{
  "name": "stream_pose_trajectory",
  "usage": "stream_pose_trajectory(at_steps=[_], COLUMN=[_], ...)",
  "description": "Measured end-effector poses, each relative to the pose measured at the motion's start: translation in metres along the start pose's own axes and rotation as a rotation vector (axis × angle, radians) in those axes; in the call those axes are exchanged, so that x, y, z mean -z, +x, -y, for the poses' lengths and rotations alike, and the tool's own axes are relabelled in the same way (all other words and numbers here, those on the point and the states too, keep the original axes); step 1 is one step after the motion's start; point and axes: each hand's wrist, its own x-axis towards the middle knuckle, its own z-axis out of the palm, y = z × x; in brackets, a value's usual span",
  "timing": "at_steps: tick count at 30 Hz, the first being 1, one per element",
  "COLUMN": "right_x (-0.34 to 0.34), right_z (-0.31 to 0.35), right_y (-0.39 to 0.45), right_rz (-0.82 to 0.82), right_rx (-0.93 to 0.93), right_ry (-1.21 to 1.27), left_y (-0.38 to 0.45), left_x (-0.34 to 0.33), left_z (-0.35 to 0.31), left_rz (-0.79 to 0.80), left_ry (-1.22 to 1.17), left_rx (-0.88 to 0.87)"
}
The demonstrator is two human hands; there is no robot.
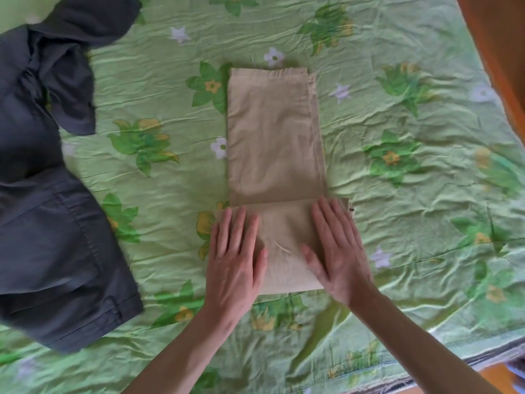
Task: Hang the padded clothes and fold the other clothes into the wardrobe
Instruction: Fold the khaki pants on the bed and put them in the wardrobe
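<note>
A pair of beige trousers [272, 137] lies folded lengthwise on the green flowered bedsheet [397, 194], running away from me. Its near end is folded over into a double layer. My left hand [235, 257] presses flat on the left side of that folded end, fingers straight. My right hand [338, 248] presses flat on the right side, fingers spread. A dark grey garment [48, 194] lies crumpled along the left side of the bed, apart from the trousers.
The bed's near edge [426, 373] runs diagonally at the lower right, with floor beyond it. A brown wooden surface [500, 52] borders the bed at the upper right. Open sheet lies right of the trousers.
</note>
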Motion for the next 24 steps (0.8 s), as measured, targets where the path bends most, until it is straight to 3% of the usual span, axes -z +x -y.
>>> stream_pose_trajectory(at_steps=[12,15,19,24], right_x=[-0.016,-0.010,-0.008,0.000], right_z=[-0.006,-0.010,-0.020,-0.025], right_y=[-0.018,-0.020,-0.025,-0.026], right_rz=[0.135,0.126,0.125,0.223], right_rx=[-0.119,-0.060,0.174,0.276], right_ry=[-0.078,-0.094,-0.143,-0.189], left_y=[0.013,0.009,-0.005,-0.004], left_x=[-0.001,0.005,0.010,0.014], left_z=[0.015,0.017,0.026,0.009], left_rz=[0.182,0.216,0.287,0.465], left_ry=[0.188,0.255,0.320,0.410], left_rx=[-0.132,-0.241,-0.391,-0.313])
